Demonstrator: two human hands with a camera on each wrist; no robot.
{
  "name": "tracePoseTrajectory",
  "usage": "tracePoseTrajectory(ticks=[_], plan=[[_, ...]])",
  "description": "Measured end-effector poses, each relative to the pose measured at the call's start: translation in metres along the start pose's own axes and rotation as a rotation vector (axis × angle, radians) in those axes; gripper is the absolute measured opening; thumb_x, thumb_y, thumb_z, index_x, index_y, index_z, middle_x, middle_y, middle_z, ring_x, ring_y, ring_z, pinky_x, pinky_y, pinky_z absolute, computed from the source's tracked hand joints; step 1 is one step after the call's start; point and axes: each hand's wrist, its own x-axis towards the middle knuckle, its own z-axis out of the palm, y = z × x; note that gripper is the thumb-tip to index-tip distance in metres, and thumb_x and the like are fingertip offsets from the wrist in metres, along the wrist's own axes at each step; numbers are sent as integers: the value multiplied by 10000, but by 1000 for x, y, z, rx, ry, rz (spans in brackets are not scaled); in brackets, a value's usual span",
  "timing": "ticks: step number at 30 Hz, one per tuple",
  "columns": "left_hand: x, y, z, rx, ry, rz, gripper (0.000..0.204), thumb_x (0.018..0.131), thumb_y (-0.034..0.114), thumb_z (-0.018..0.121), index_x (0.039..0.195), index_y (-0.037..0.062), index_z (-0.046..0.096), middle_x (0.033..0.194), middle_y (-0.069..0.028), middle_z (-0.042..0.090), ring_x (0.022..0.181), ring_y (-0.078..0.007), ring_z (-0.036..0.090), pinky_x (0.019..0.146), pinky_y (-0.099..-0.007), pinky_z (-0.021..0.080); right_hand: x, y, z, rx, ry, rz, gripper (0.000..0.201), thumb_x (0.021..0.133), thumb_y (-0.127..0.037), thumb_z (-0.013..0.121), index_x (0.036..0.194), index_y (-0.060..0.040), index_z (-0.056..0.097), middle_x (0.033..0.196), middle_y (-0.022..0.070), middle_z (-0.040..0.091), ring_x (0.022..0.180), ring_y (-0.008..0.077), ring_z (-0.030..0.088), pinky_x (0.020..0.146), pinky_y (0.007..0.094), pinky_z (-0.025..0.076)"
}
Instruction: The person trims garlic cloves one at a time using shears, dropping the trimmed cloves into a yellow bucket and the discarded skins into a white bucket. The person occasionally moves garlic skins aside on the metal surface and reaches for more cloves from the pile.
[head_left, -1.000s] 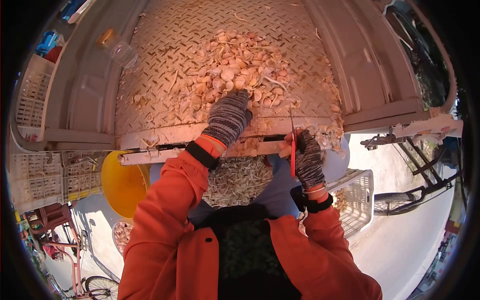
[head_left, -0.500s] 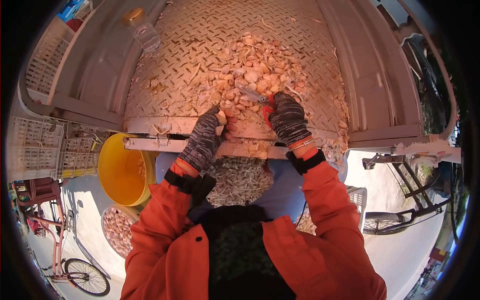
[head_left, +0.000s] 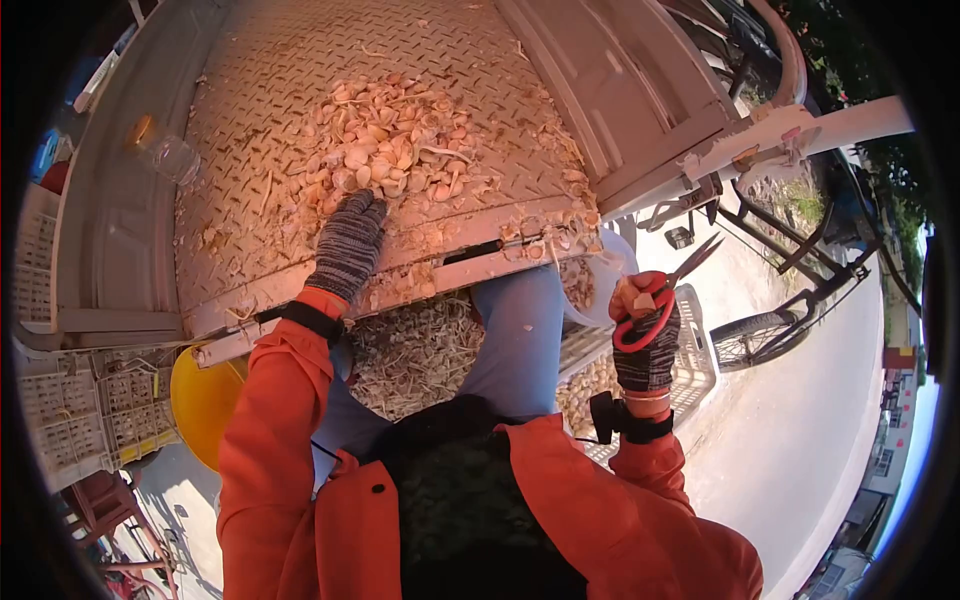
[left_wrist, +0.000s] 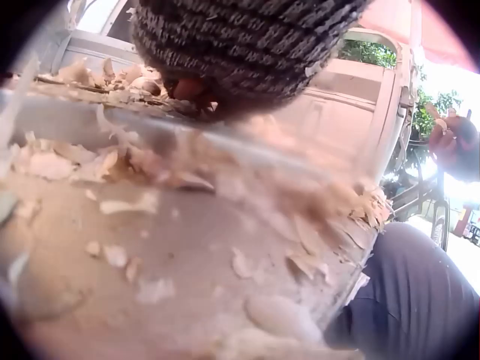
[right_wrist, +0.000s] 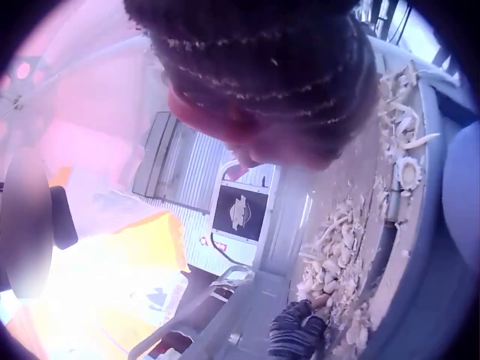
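Note:
In the head view, a pile of garlic cloves (head_left: 375,140) lies on the metal truck bed (head_left: 260,90). My gloved left hand (head_left: 348,245) reaches onto its near edge, fingertips among the cloves; the right wrist view shows the same hand (right_wrist: 298,330) against the pile. Out to the right, past the bed's edge, my gloved right hand (head_left: 648,360) grips red-handled scissors (head_left: 660,318), blades pointing up and right. A pale, clove-like piece (head_left: 637,298) shows at its fingers. In the left wrist view the glove (left_wrist: 240,45) hides its fingertips.
Dry stalks and peelings (head_left: 415,350) lie below the bed edge between the knees. A pale tub (head_left: 610,275) and a plastic crate (head_left: 697,345) stand at right, a yellow bucket (head_left: 205,405) at left. A lidded jar (head_left: 175,158) rests by the left side wall.
My left hand went from the pile to the bed edge with a clove, then back to the pile. My right hand moved over the bed, then out right with the scissors.

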Motion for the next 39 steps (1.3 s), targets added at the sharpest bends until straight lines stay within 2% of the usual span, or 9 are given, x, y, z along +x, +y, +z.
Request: tracePoseTrajectory(ticks=[7,11,13,17,21,23,25,31,39], plan=[[4,-1,5,-162,202,-44,391,838,184,596,1180,-2,547,1216,-179,535,1130,-308,508,972,-378,404,56,106,-119,-276,625,-245,172,782,-93,694,903,-37,586,792,54,609,674,155,572,643,292,493],[-11,1,-13,-1286,162,-525,210,877,98,517,1047,-1,592,955,-94,586,765,-173,531,690,-296,474,70,161,-130,-812,481,217,134,828,-95,610,923,-1,595,833,90,630,681,170,592,595,275,492],[-27,-11,9,-2618,-129,-246,209,878,139,555,1035,6,588,933,-112,592,792,-203,562,694,-308,478,59,159,-103,35,542,103,143,864,-100,561,920,29,590,830,103,624,679,163,585,592,234,487],[-43,25,-26,-2648,75,-689,248,889,207,536,1007,-8,577,995,-130,574,819,-236,585,601,-298,494,16,34,32,94,6,-16,89,883,-17,527,950,3,583,807,65,609,668,129,556,591,232,474],[-28,17,-21,-2523,-44,-585,337,882,235,589,1092,-26,553,988,-137,585,866,-249,593,638,-303,534,98,90,113,-446,-195,-367,223,788,-80,623,994,-1,591,918,159,658,779,246,650,698,323,514],[-7,12,-9,-2350,-138,-532,317,885,231,588,1087,-13,581,985,-122,605,866,-222,598,637,-296,519,107,35,159,-701,-289,-418,281,767,-117,642,1014,5,587,983,205,641,885,320,639,778,373,505],[17,28,-7,-1385,-15,-439,293,866,224,611,1060,4,611,956,-115,619,864,-197,603,637,-306,505,129,46,186,-746,-341,-379,295,781,-176,641,1009,4,589,949,213,639,883,337,632,778,388,500],[51,51,-12,-524,-3,-126,359,775,226,629,1080,37,614,979,-169,609,922,-295,600,803,-418,478,135,42,201,-925,-467,-310,317,784,-218,662,1008,-2,604,916,196,653,890,321,640,795,381,502],[46,51,4,-468,33,-93,434,773,246,625,1126,3,556,1101,-198,566,1044,-344,539,928,-433,416,127,61,173,-428,-553,-384,244,778,-76,662,993,18,593,978,168,653,894,256,649,758,326,517]])
